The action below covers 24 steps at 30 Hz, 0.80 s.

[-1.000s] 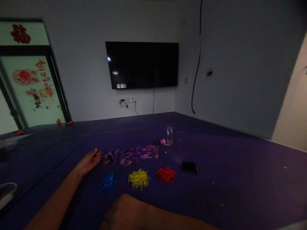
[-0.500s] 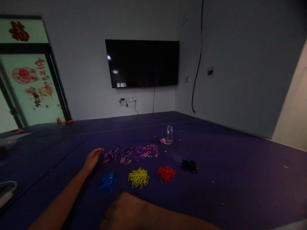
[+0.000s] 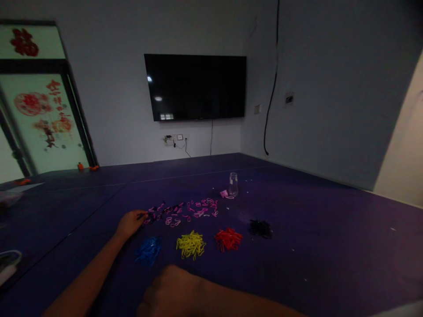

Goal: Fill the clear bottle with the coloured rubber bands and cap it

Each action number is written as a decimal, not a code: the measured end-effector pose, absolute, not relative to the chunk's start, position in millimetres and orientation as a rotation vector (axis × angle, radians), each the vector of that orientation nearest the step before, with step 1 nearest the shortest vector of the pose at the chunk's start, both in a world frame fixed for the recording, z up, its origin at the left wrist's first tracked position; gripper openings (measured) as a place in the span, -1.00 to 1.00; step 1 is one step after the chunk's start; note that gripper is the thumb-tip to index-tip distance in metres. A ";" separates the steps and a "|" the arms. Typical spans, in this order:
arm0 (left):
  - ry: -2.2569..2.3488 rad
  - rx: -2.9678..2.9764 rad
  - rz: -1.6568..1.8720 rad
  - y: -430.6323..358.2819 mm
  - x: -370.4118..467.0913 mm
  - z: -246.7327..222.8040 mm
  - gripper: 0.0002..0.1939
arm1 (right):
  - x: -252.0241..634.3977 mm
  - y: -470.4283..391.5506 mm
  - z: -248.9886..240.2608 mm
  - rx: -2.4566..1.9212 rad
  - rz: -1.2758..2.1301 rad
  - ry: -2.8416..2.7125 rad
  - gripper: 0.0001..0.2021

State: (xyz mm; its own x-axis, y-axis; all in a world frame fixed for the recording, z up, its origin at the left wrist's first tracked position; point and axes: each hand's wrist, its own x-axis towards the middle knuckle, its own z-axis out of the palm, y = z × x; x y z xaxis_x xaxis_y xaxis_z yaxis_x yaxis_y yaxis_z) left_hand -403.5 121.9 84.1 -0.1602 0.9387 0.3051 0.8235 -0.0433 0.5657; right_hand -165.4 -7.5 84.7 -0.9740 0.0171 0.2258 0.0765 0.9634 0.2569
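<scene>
My left hand [image 3: 131, 222] reaches to the left end of a loose spread of pink and black rubber bands [image 3: 200, 211]. Its thumb and finger are pinched together on a dark rubber band at the edge of the spread. Near me, my right hand [image 3: 172, 290] is curled into a fist, and whatever may be inside is hidden. Between the hands and the spread runs a row of sorted piles: blue bands [image 3: 148, 251], yellow bands [image 3: 191, 245], red bands [image 3: 228, 239] and black bands [image 3: 261, 229].
A clear glass bottle [image 3: 233, 185] stands behind the spread, with a small pink piece [image 3: 224, 193] beside it. White specks dot the purple surface [image 3: 330, 237]. A white object with a cable [image 3: 9, 266] lies at the left edge. A television [image 3: 198, 88] hangs on the far wall.
My left hand has moved slightly forward and right, and its fingers, stretched out before, now pinch at the bands' left edge. My right fist has stayed in place.
</scene>
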 end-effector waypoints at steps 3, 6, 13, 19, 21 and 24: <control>2.076 1.942 0.954 122.8 -403.9 83.3 -0.82 | -164.9 -9.7 88.1 -0.083 -0.366 -2.893 -0.71; 2.107 1.966 0.935 122.7 -404.4 83.4 -0.84 | -165.3 -9.2 85.9 -0.103 -0.370 -2.881 -0.69; 2.261 1.965 0.899 120.0 -408.0 84.2 -0.82 | -166.6 -5.0 79.2 -0.065 -0.397 -2.892 -0.72; 2.287 2.027 0.838 118.7 -405.6 86.4 -0.75 | -163.3 -10.8 88.6 -0.069 -0.387 -2.898 -0.75; 2.247 2.088 0.813 118.2 -401.5 87.1 -0.71 | -162.5 -13.2 93.3 -0.093 -0.382 -2.915 -0.72; 2.206 2.168 0.753 116.8 -394.9 88.0 -0.64 | -162.2 -15.5 99.1 -0.105 -0.356 -2.923 -0.71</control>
State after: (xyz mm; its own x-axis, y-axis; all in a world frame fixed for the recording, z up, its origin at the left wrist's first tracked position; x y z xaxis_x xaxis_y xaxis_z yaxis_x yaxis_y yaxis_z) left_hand -394.9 116.8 88.0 -0.0719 0.9334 0.3514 0.9535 -0.0391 0.2989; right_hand -162.2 -15.5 99.1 -0.9785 0.0466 0.2012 0.0936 0.9685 0.2309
